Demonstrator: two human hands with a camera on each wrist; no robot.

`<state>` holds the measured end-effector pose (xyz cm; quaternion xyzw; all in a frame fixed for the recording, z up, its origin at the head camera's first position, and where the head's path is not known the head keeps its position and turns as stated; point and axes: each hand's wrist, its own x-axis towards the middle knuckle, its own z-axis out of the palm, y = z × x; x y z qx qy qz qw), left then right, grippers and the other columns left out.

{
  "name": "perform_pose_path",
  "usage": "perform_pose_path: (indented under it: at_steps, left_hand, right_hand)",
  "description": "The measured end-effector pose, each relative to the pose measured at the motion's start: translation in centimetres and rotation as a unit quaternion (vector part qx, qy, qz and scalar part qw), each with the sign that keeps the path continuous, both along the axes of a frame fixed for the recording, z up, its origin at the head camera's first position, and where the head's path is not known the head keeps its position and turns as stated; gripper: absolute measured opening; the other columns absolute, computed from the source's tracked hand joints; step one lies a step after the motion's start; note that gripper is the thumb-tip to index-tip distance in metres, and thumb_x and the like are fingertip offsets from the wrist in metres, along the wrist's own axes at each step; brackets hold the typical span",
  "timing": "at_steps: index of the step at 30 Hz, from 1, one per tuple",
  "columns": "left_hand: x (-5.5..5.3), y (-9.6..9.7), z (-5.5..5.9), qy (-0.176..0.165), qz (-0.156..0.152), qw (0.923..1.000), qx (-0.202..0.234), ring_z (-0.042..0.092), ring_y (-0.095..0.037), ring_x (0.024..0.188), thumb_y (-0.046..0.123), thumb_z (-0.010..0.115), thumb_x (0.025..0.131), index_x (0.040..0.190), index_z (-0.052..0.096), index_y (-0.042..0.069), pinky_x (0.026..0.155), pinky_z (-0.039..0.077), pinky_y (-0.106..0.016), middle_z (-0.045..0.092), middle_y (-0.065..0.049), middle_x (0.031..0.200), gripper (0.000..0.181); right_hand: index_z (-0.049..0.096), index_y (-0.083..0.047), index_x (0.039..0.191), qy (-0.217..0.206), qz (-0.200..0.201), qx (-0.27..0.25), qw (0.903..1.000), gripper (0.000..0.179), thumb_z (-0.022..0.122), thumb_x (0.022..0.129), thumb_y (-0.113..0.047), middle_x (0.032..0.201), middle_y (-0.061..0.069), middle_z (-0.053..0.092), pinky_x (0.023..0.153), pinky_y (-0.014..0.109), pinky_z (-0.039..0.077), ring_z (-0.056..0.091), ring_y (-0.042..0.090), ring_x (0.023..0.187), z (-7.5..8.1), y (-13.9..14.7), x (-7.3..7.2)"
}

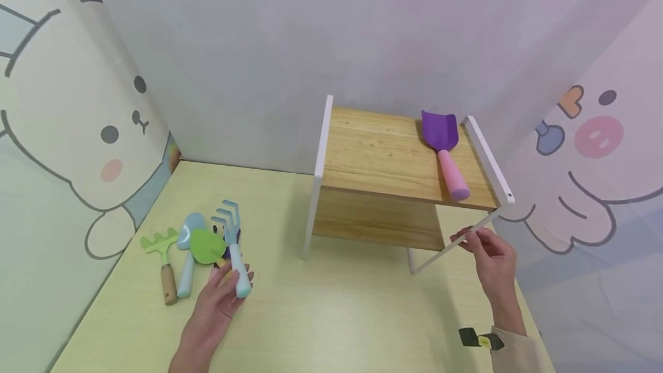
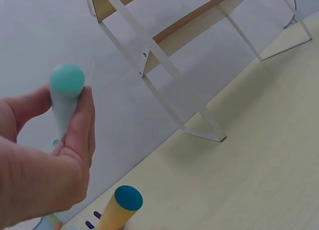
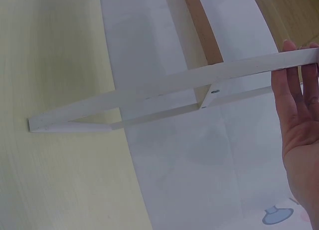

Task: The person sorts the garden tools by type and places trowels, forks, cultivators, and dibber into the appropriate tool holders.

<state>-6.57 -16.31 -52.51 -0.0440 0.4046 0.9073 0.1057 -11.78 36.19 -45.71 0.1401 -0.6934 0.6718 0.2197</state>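
My left hand (image 1: 211, 307) holds a small blue hand rake (image 1: 237, 261) by its pale handle, tines pointing away from me. In the left wrist view, the handle's rounded teal end (image 2: 67, 79) sits between thumb and fingers. Just beside that hand lies a green leaf-shaped trowel (image 1: 206, 246), its yellow handle partly hidden by the fingers. On the right, my other hand (image 1: 495, 263) grips the white front post (image 3: 169, 85) of a two-tier wooden shelf (image 1: 373, 151). A purple scoop with a pink handle (image 1: 453, 176) lies on the shelf's top board.
Left on the table (image 1: 331, 327) lie a green rake (image 1: 168, 284) with a wooden handle and a light blue trowel (image 1: 186, 275). A purple tool (image 1: 239, 235) is mostly hidden behind the blue rake. Cartoon-printed cloth walls (image 1: 414, 33) surround the table at back and sides.
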Motion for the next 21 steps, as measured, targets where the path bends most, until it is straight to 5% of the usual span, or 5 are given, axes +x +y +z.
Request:
perform_pose_path:
  at_steps: [9, 21]
  left_hand:
    - [0.6, 1.0, 0.1, 0.001, 0.014, 0.9973, -0.072, 0.07, -0.012, 0.107, 0.003, 0.05, 0.107, 0.133, 0.058, 0.026, 0.086, 0.058, -0.023, 0.07, 0.002, 0.124, 0.035]
    - [1.7, 2.3, 1.3, -0.084, 0.021, 0.9775, -0.192, 0.07, -0.015, 0.112, 0.007, 0.065, 0.1, 0.139, 0.05, 0.023, 0.088, 0.058, -0.029, 0.071, 0.005, 0.124, 0.044]
  right_hand:
    - [0.06, 0.023, 0.107, -0.031, -0.035, 0.02, 0.9987, 0.013, 0.053, 0.1, 0.014, 0.098, 0.004, 0.076, 0.082, 0.026, 0.06, 0.076, 0.014, 0.088, 0.3, -0.2, 0.2]
    - [0.061, 0.023, 0.106, 0.001, -0.003, -0.004, 1.0, 0.013, 0.051, 0.099, 0.018, 0.098, 0.008, 0.076, 0.082, 0.027, 0.06, 0.076, 0.016, 0.088, 0.0, -0.1, 0.0]
